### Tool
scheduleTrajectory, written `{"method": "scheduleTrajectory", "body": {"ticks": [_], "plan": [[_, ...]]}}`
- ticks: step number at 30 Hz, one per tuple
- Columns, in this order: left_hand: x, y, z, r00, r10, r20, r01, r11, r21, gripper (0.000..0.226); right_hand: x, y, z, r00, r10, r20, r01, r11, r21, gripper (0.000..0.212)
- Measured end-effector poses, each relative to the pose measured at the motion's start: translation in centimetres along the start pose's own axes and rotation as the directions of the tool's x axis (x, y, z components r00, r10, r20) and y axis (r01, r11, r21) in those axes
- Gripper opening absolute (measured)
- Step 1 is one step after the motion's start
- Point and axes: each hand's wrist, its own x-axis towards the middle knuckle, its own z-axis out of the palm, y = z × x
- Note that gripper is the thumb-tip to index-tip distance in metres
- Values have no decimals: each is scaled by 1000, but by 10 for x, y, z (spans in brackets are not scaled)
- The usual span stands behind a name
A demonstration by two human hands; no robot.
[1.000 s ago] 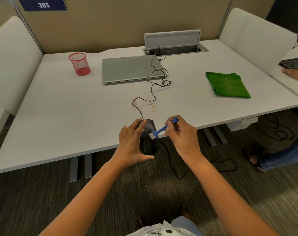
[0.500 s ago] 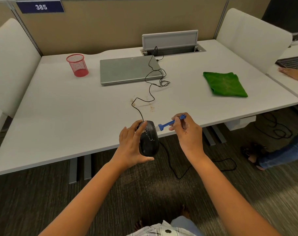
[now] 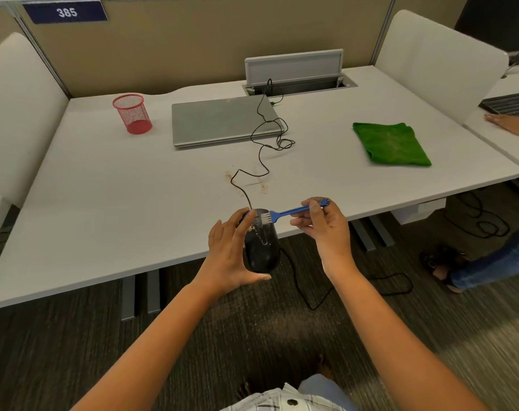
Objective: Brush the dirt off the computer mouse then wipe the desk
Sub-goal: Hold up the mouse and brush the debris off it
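Note:
My left hand (image 3: 227, 253) holds a black wired computer mouse (image 3: 262, 250) just past the front edge of the white desk (image 3: 119, 203). Specks of dirt lie on the mouse's top. My right hand (image 3: 326, 229) pinches the handle of a small blue brush (image 3: 294, 211); its white bristles rest on the front end of the mouse. The mouse cable (image 3: 261, 149) runs back across the desk to a cable slot. Brown crumbs (image 3: 262, 188) are scattered on the desk near the cable. A folded green cloth (image 3: 390, 143) lies at the right of the desk.
A shut grey laptop (image 3: 222, 123) lies at the back centre, a red mesh pen cup (image 3: 132, 117) to its left. White dividers flank the desk. Another person's hand (image 3: 509, 126) and leg (image 3: 489, 262) are at the right. Cables trail on the carpet under the desk.
The brush swept off the mouse to the right, then came back; its bristles now rest on the mouse's front end. My left hand has kept the mouse nearly still.

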Motion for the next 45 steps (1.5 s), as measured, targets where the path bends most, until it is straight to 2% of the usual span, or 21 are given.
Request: {"method": "scheduleTrajectory", "body": {"ticks": [4,6,9,13,17,20,25,31,37,42,45], "plan": [[0,1,0,1000,5,7,-5,1000,13,121,3,1,-5,995,21,-95,-27,998,-64,14],[0,0,-1,1000,-7,18,6,1000,23,122,4,-3,-8,995,-14,-100,8,998,-61,15],[-1,-2,0,999,-32,26,31,999,28,123,0,-6,-7,997,-73,-4,72,997,-38,14],[0,0,2,999,-51,-15,51,998,-20,124,-9,1,-4,980,-130,151,154,975,-162,13],[-1,1,3,997,-68,-30,67,997,-48,123,-9,3,-8,972,-194,130,223,935,-275,20],[-1,1,5,997,-71,-17,71,997,-32,124,-8,0,-8,965,-244,100,263,926,-270,17],[1,1,4,998,-64,-14,63,998,-25,124,-11,4,-4,947,-262,185,304,917,-258,11],[0,0,2,998,-69,-10,69,997,-14,122,-10,2,-4,959,-273,72,282,916,-287,6],[0,1,2,996,-85,-35,84,996,-37,123,-17,6,-2,948,-295,116,317,897,-308,7],[0,1,3,996,-87,-30,86,996,-37,122,-19,6,0,953,-302,39,299,904,-306,14],[2,0,3,996,-85,-41,84,996,-27,124,-21,8,4,942,-326,81,333,879,-341,7]]}}
